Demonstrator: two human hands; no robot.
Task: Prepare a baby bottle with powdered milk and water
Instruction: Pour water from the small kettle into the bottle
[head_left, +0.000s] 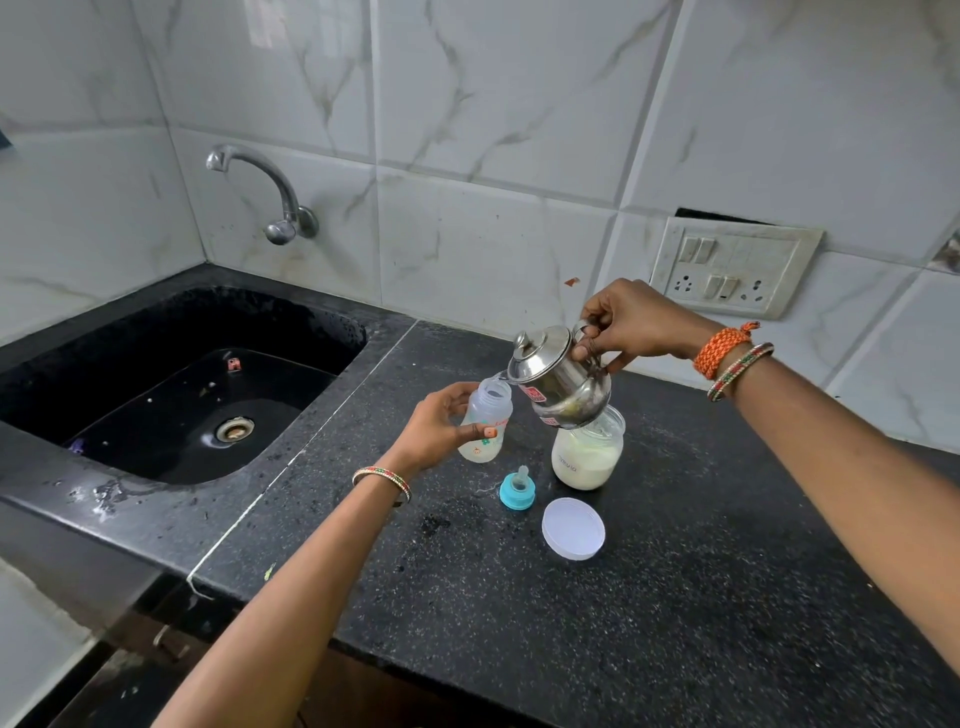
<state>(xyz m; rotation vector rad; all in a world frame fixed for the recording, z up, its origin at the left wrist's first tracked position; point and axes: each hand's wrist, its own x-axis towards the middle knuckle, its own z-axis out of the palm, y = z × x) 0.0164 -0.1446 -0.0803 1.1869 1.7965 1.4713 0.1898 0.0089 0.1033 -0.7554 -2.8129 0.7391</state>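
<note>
My left hand (439, 428) grips a clear baby bottle (488, 415), open at the top and standing on the black counter (649, 597). My right hand (631, 325) holds a small steel kettle (558, 382) by its handle, tilted left, with the spout at the bottle's mouth. Right behind the kettle stands an open jar of white milk powder (587, 457). The blue teat cap (518, 488) and the jar's white lid (573, 528) lie on the counter in front of the jar.
A black sink (171, 395) lies to the left, with a wall tap (270, 192) above it. A switch and socket plate (732, 267) is on the tiled wall at the right. The counter's front edge runs below my arms.
</note>
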